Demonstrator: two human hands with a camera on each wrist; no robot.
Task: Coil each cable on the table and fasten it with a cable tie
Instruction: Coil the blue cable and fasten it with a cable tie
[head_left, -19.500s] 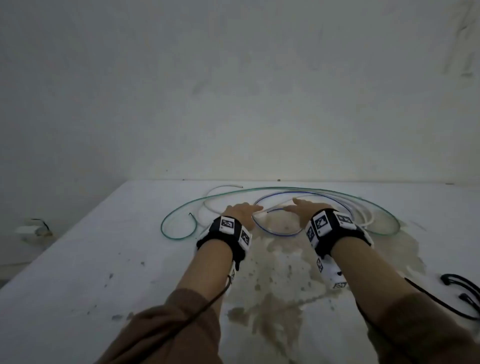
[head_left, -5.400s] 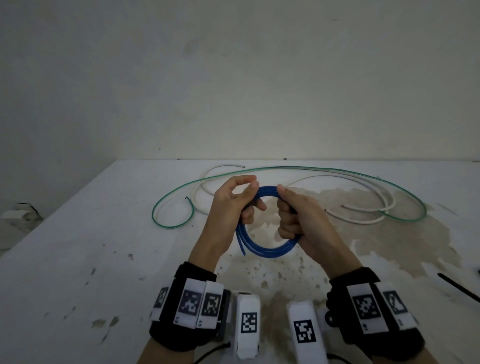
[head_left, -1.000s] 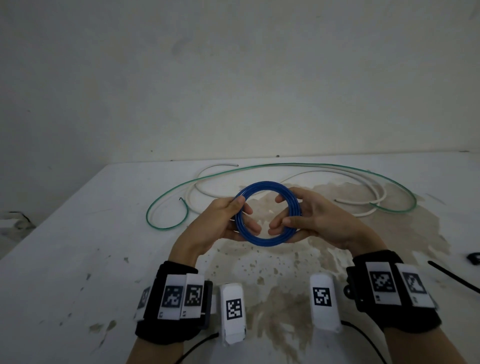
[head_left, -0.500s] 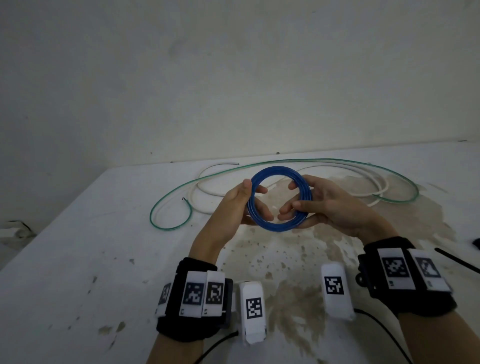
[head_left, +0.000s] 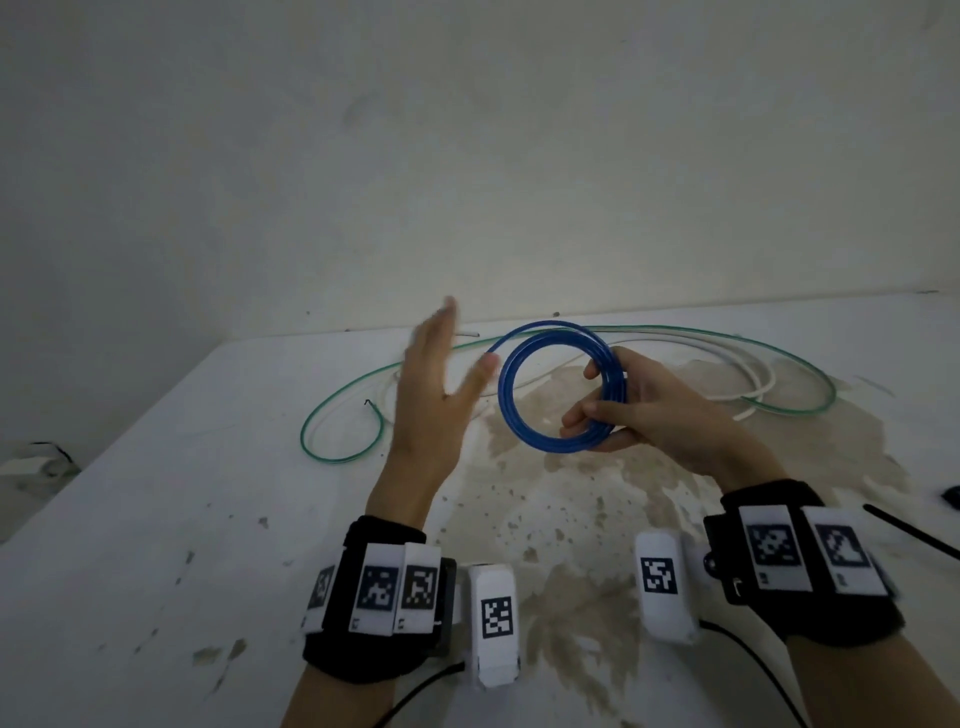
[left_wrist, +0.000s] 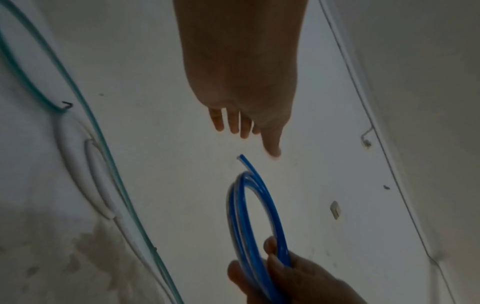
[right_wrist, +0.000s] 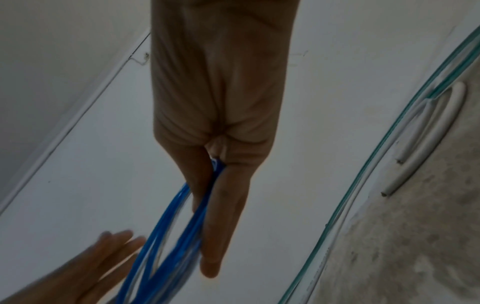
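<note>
Above the stained table (head_left: 156, 519), the right hand (head_left: 654, 410) pinched the blue cable coil (head_left: 524, 431) at its three o'clock side; the left hand (head_left: 431, 405), fingers straight, stood clear at nine o'clock.

The coil (head_left: 558, 387) is bright blue. On the bench (head_left: 156, 519), which is white with a brown blotchy stain (head_left: 571, 519) (speckled at its edges), lie a translucent green cable (head_left: 337, 410) and a white cable (head_left: 748, 374). Both wristbands (head_left: 374, 603) are black, carrying white tags printed with black square-pixel patterns. The wall (head_left: 467, 156) is pale grey-white.
</note>
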